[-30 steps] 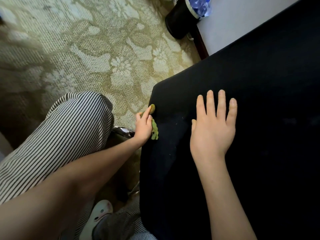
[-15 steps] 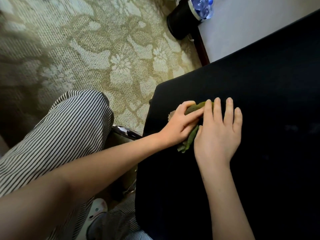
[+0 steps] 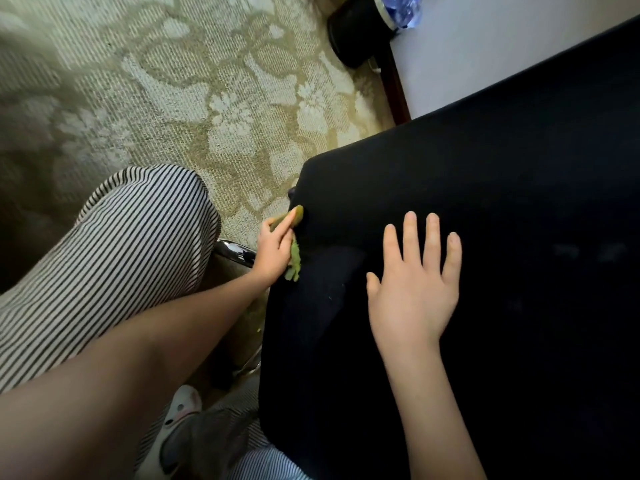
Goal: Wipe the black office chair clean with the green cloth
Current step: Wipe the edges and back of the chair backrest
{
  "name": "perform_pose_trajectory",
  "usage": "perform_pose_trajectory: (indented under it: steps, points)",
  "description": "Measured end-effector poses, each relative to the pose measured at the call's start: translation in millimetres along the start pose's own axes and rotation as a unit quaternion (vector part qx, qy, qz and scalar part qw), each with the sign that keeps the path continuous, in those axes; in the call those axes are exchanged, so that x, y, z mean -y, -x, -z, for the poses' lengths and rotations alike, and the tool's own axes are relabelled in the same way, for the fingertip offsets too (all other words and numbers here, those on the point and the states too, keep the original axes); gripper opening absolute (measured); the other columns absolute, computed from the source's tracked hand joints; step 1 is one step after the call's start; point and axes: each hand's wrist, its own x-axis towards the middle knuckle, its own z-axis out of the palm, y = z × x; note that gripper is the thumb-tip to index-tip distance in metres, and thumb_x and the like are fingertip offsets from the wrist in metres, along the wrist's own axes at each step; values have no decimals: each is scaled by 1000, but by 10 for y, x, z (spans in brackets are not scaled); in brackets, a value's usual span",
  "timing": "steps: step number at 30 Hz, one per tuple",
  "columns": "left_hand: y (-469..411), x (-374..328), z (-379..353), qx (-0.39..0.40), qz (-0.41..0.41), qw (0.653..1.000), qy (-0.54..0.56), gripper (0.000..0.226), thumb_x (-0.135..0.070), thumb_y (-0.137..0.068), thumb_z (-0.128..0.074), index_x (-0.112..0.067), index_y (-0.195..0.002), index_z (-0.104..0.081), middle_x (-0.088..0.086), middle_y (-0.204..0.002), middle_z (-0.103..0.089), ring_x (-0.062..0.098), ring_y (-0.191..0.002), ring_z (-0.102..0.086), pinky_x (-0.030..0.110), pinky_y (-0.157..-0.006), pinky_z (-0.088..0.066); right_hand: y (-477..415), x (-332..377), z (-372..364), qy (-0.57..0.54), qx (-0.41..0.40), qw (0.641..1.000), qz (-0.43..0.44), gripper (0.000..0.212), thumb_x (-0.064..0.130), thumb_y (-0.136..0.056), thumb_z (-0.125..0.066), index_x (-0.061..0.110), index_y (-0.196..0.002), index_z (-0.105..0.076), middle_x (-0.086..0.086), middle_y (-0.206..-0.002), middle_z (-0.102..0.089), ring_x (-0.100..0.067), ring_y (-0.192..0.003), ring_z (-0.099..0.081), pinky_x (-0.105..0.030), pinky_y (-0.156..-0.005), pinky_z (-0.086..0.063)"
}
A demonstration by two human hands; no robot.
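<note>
Patterned carpet (image 3: 173, 98) lay beside the chair (image 3: 485, 168). The left hand (image 3: 273, 247) pinched the cloth (image 3: 295, 261) against the chair's left edge. The right hand (image 3: 412, 296) lay flat on the chair, holding nothing. The cloth looked light and limp, best gripped bunched.

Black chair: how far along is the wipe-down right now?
Done: hard to judge; the black chair shows no clear wiped area on its dark top. In hand: the left hand holds the green cloth against the chair's edge while the right hand lies flat on top. Left: pale specks near that edge, probably the remaining surface too.
</note>
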Motion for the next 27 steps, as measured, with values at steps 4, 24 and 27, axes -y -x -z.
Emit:
perform_pose_trajectory:
  steps: [4,24,27]
  points:
    - [142,52,-32,-31,61,996,50,41,-12,-99,-38,-23,-138,-40,5,-115,-31,23,-121,-38,13,-101,-17,18,-24,-22,-96,-3,995,-3,63,22,-84,-66,9,-141,-41,-14,-152,-28,-32,-143,-17,-41,-112,8]
    - [470,-1123,-284,85,-350,933,5,44,-15,-88,-41,-15,-131,-48,19,-116,-44,20,-108,-38,11,-99,-22,100,59,-43,-65,-65,992,-84,77,8,-59,-84,6,-130,-54,-14,-134,-54,-33,-130,-43,-38,-111,-7]
    - [292,-827,-209,67,-305,948,-54,47,-14,-85,-39,-15,-129,-53,23,-115,-45,21,-103,-38,9,-98,-20,144,44,-74,-71,-72,992,-71,72,6,-56,-86,6,-123,-61,-15,-133,-54,-34,-130,-43,-37,-111,-2]
